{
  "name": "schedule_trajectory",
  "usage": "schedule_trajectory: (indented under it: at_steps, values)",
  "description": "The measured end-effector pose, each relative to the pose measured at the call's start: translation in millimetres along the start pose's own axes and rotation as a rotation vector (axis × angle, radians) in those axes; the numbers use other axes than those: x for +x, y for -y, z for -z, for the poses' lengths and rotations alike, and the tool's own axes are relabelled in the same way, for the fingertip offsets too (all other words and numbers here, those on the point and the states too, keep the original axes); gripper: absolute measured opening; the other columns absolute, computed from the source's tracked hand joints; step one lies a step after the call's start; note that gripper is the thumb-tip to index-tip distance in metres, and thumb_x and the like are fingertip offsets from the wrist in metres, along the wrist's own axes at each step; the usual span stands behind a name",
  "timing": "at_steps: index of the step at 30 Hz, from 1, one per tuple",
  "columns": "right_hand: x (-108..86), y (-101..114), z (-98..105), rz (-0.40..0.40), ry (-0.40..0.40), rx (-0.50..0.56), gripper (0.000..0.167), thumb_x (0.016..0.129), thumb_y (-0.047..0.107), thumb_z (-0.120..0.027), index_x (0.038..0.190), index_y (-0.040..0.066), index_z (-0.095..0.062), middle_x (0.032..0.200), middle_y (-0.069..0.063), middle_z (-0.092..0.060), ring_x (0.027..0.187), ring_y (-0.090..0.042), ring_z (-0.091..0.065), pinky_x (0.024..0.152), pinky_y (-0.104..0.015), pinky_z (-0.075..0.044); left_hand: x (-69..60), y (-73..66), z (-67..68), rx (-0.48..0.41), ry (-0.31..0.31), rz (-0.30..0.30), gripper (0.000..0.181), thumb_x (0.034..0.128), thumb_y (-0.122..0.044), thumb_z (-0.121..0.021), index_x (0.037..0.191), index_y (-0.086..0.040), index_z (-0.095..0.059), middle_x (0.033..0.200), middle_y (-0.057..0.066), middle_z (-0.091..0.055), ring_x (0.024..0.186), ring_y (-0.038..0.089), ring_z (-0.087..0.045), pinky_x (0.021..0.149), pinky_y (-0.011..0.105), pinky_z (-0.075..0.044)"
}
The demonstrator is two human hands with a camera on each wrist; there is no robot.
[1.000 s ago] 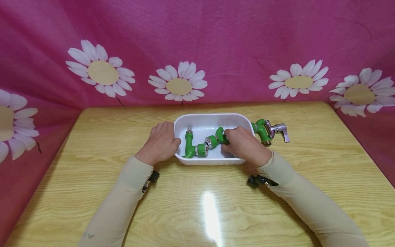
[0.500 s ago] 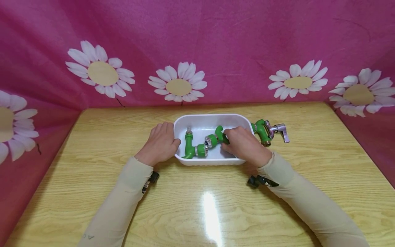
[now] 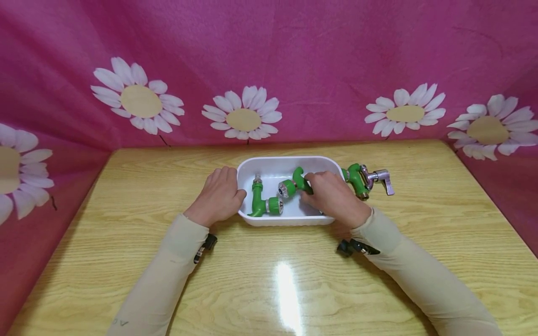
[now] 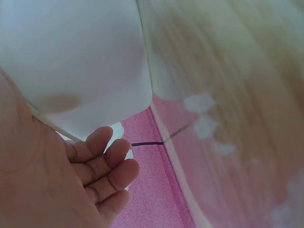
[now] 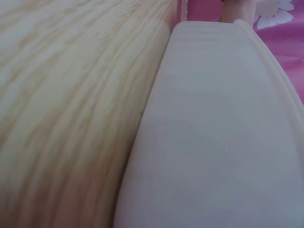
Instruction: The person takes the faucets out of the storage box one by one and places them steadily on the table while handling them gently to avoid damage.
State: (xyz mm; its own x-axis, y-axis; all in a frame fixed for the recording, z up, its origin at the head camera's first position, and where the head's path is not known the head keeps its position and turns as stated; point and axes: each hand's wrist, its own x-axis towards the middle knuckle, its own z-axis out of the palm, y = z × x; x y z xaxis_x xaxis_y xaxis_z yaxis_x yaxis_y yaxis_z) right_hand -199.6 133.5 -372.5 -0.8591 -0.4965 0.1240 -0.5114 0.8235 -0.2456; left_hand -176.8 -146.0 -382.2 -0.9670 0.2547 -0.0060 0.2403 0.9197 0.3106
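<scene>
The left hand (image 3: 220, 196) holds the left end of a white plastic tub (image 3: 290, 220), its thumb over the rim and its fingers bent along the outside wall. The right hand (image 3: 334, 196) reaches into the tub's right half and grips a green tap with a ribbed collar (image 3: 300, 178), whose silvery end faces left; the hand covers the tap's right part. A dark bit shows under this hand by the near wall, too hidden to name.

A second green tap (image 3: 259, 203) lies in the left part of the tub, one end pointing to the far wall and its ribbed collar to the right, near the gripped tap. A green tap with a purple-tinted metal lever (image 3: 358, 182) lies outside, just beside the tub's right end, its lever to the right.

The right wrist and beige sleeve (image 3: 420, 270) come in over the tub's near right corner, blocking the view of that part. Each wrist bears a small black camera (image 3: 210, 241). The tub stands on a wood-grain table (image 3: 248, 280), with pink daisy-printed cloth (image 3: 315, 70) behind its far edge.
</scene>
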Motion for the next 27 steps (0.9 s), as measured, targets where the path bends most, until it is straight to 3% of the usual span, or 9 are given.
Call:
schedule_trajectory:
  at_steps: [13,27]
  values:
    - [-1.1,-0.5,7.6,0.000,-0.030,-0.004,0.020,0.090,0.020,-0.077,0.089,0.003,-0.068,0.063,0.000,-0.049,0.059,-0.013,-0.046,0.055,-0.027,-0.037,-0.7,0.2,0.4,0.015,-0.021,-0.011,0.046,0.0964,-0.026,-0.048,0.127,0.008,-0.047,0.108,0.016,-0.051,0.104,0.031,-0.044,0.095,0.043,-0.039]
    - [-1.8,-1.2,12.9,-0.017,-0.031,-0.005,0.021,0.090,0.020,-0.078,0.096,0.002,-0.072,0.070,-0.004,-0.059,0.061,-0.015,-0.049,0.055,-0.028,-0.038,-0.4,0.4,0.3,0.012,-0.014,-0.005,0.045,0.0965,-0.026,-0.048,0.127,0.008,-0.046,0.107,0.015,-0.050,0.104,0.030,-0.044,0.095,0.043,-0.038]
